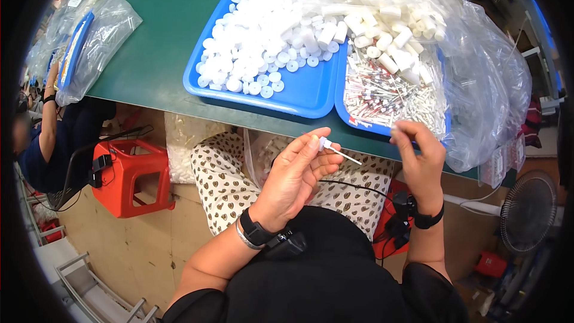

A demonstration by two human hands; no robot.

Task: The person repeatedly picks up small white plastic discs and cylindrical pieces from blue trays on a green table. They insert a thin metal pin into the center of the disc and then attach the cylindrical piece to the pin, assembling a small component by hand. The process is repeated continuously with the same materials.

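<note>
Between its thumb and fingers, my left hand point(297, 170) pinches a small white plastic part with a thin stem point(342, 153), which points to the right and slightly down above my lap. My right hand point(421, 158) hovers by the front edge of the right blue tray point(342, 100), thumb and forefinger drawn together; whatever they may hold is too small to make out. That tray holds a heap of thin white and red stemmed pieces point(391, 93), with white foam cylinders point(402, 37) behind. In the left blue tray point(254, 103) lie many white discs point(254, 88).
Clear plastic bags point(487, 93) drape over the trays' right side. The green table point(152, 75) ends just beyond my lap. A red stool point(134, 170) stands at left near another person point(45, 137); a fan point(527, 210) is at right.
</note>
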